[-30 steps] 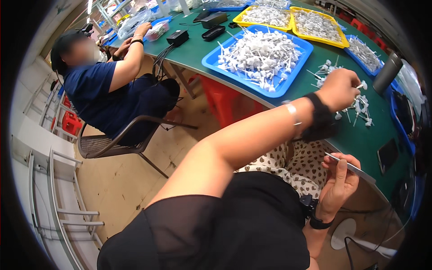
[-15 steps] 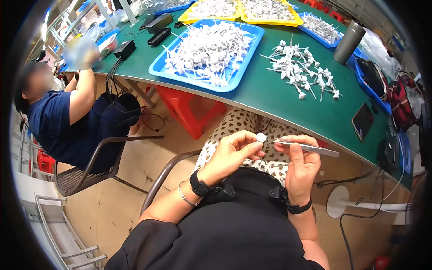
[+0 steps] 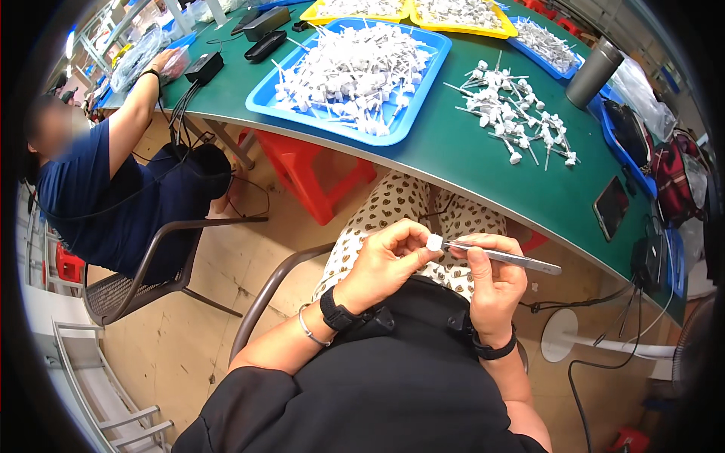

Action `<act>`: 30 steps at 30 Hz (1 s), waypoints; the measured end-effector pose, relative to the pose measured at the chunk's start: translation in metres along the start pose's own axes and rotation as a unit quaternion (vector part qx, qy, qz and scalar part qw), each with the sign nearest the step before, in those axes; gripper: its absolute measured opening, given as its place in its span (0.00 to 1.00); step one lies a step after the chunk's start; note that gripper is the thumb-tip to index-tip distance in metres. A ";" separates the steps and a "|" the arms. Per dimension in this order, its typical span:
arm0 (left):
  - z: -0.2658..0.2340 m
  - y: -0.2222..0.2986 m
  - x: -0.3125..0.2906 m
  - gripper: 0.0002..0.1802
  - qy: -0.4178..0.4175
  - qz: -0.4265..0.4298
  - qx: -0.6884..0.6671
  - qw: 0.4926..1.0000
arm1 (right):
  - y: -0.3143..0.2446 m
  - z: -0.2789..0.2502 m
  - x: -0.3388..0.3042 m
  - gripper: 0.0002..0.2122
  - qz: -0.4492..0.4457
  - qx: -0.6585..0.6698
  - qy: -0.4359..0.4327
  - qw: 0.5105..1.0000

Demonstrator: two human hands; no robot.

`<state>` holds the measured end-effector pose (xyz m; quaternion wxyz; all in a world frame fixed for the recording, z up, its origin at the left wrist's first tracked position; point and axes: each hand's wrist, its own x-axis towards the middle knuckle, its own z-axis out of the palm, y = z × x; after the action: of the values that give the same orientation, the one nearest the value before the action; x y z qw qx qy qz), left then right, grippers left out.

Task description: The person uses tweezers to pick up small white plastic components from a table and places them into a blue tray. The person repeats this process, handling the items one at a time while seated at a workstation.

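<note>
Over my lap, my left hand (image 3: 389, 260) pinches a small white plastic part (image 3: 434, 242) between thumb and fingertips. My right hand (image 3: 495, 283) is closed around metal tweezers (image 3: 521, 260). Their tips point left and meet the white part, though I cannot tell whether they grip it or reach into it. On the green table (image 3: 453, 170) ahead, a blue tray (image 3: 362, 134) is heaped with white plastic parts (image 3: 355, 72) that have thin stems. A loose cluster of similar parts (image 3: 513, 113) lies to the right of this tray.
Yellow trays (image 3: 461, 26) and another blue tray (image 3: 540, 47) of parts stand farther back. A grey bottle (image 3: 595, 74) and a phone (image 3: 610, 206) are on the right. At left a co-worker (image 3: 113, 189) sits reaching onto the table. A red stool (image 3: 306, 177) stands under it.
The tweezers' tips have come left to the white part, which was apart from them before. The co-worker's arm has stretched farther toward the table. My view has shifted slightly.
</note>
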<state>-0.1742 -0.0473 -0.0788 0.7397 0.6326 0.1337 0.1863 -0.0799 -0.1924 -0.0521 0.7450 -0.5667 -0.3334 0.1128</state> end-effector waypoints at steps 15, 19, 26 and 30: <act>0.007 -0.007 0.000 0.05 0.028 0.158 0.157 0.975 | 0.005 0.001 -0.001 0.05 -0.024 -0.072 -0.011 0.997; 0.008 -0.006 0.000 0.04 0.033 0.165 0.165 0.972 | 0.007 0.001 0.000 0.05 -0.041 -0.093 -0.016 0.995; 0.007 -0.007 0.000 0.04 0.042 0.179 0.199 0.963 | 0.008 0.002 0.000 0.05 -0.060 -0.133 -0.015 0.989; 0.007 -0.008 0.000 0.05 0.034 0.179 0.194 0.964 | 0.007 0.001 -0.001 0.04 -0.068 -0.144 -0.020 0.987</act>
<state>-0.1704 -0.0544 -0.0859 0.5523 0.7711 0.0766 0.3074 -0.0799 -0.1893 -0.0587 0.6545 -0.6420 -0.3986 0.0237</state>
